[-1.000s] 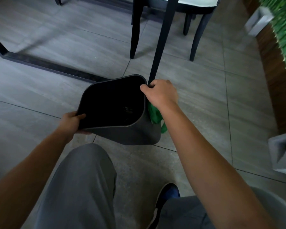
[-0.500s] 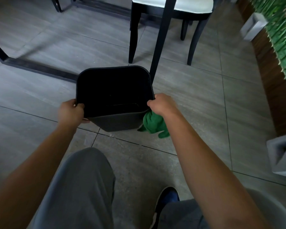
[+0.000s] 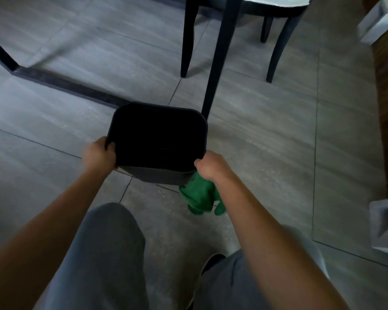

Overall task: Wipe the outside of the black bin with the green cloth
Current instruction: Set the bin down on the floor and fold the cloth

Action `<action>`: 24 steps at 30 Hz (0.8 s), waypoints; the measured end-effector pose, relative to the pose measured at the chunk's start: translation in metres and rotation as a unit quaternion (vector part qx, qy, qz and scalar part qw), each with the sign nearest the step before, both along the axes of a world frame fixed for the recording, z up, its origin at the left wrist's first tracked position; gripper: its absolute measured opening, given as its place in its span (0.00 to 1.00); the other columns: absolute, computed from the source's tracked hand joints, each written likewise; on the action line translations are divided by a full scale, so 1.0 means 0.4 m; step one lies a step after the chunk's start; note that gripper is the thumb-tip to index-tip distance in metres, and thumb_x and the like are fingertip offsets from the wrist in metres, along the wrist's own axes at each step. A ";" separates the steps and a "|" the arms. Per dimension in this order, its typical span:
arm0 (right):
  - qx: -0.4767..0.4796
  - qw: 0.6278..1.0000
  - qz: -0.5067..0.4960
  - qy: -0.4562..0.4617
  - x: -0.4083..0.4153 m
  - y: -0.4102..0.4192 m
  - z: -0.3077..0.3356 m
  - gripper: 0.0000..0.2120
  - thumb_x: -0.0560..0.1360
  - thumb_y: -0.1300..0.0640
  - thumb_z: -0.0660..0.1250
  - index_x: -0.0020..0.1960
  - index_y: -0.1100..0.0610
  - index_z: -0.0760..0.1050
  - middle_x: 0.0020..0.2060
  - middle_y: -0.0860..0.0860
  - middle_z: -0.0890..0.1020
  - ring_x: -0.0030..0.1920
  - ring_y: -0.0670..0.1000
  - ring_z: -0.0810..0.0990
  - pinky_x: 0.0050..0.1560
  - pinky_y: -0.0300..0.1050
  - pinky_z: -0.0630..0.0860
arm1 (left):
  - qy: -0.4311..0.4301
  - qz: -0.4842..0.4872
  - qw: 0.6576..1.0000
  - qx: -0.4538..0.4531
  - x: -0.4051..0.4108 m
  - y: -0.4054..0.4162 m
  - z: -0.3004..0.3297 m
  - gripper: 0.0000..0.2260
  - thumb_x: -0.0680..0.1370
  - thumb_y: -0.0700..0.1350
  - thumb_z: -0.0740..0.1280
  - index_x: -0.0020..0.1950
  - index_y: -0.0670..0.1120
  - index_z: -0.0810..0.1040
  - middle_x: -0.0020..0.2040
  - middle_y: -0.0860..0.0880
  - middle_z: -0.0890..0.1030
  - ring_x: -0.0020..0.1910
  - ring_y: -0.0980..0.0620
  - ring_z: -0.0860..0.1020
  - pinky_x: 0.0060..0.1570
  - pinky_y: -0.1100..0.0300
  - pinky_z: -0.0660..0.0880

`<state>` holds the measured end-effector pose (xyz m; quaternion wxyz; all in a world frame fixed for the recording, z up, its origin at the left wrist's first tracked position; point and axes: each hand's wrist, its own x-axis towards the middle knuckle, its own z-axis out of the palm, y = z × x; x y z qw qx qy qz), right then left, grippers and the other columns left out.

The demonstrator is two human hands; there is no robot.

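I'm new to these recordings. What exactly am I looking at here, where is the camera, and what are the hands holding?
There is no machine here: a person works with bare hands, and the one camera sits on their head, looking forward and down, so you see their own forearms and grey-trousered knees. The left hand grips the near-left rim of a black, square-mouthed plastic bin, whose opening faces the camera. The right hand is at the bin's near-right corner and holds a crumpled green cloth, which hangs below the hand beside the bin's outer wall. Whether the bin stands on the floor or is lifted is hard to tell. Beyond it lie grey floor tiles and the black legs of a chair with a pale seat.
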<state>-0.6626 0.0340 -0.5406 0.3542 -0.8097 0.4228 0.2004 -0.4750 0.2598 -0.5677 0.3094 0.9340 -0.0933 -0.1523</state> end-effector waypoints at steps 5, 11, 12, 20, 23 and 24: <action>0.002 0.999 -0.011 0.030 0.004 -0.025 0.104 0.33 0.80 0.30 0.56 0.68 0.56 0.76 0.65 0.59 0.81 0.64 0.62 0.80 0.56 0.50 0.75 | 0.045 0.021 0.993 0.107 -0.008 -0.028 0.094 0.21 0.86 0.54 0.56 0.65 0.38 0.73 0.61 0.34 0.79 0.58 0.33 0.79 0.58 0.43 0.76; 0.068 0.988 -0.118 -0.074 -0.018 -0.071 0.431 0.21 0.80 0.44 0.61 0.52 0.62 0.80 0.48 0.59 0.84 0.54 0.62 0.82 0.52 0.54 0.75 | -0.061 -0.037 0.997 0.001 -0.168 -0.074 0.407 0.14 0.82 0.44 0.63 0.66 0.41 0.78 0.63 0.41 0.79 0.64 0.41 0.74 0.63 0.49 0.72; 0.088 0.983 -0.128 -0.096 -0.023 -0.069 0.498 0.17 0.79 0.47 0.63 0.54 0.59 0.81 0.50 0.57 0.85 0.54 0.60 0.82 0.55 0.53 0.76 | -0.015 -0.038 0.999 -0.032 -0.200 -0.093 0.482 0.14 0.83 0.45 0.63 0.65 0.42 0.79 0.61 0.43 0.80 0.62 0.44 0.76 0.62 0.50 0.73; 0.175 0.937 -0.116 -0.279 -0.081 -0.060 1.116 0.13 0.73 0.65 0.68 0.50 0.47 0.80 0.46 0.40 0.82 0.46 0.36 0.79 0.49 0.37 0.75 | 0.337 -0.026 0.920 -0.197 -0.320 -0.266 1.102 0.24 0.81 0.58 0.66 0.74 0.48 0.72 0.62 0.48 0.80 0.57 0.54 0.81 0.58 0.56 0.80; 0.138 0.933 -0.074 -0.325 -0.123 -0.089 1.309 0.17 0.71 0.65 0.67 0.54 0.45 0.79 0.53 0.38 0.82 0.55 0.36 0.79 0.57 0.39 0.75 | 0.310 -0.069 0.925 -0.210 -0.332 -0.306 1.293 0.21 0.82 0.53 0.68 0.71 0.45 0.73 0.59 0.49 0.82 0.48 0.63 0.82 0.48 0.67 0.80; 0.116 0.930 -0.064 -0.342 -0.136 -0.102 1.366 0.18 0.71 0.65 0.67 0.56 0.46 0.79 0.55 0.37 0.81 0.58 0.38 0.79 0.60 0.41 0.76 | 0.295 -0.090 0.928 -0.208 -0.330 -0.315 1.353 0.22 0.79 0.57 0.70 0.68 0.45 0.77 0.58 0.48 0.84 0.49 0.60 0.83 0.51 0.63 0.81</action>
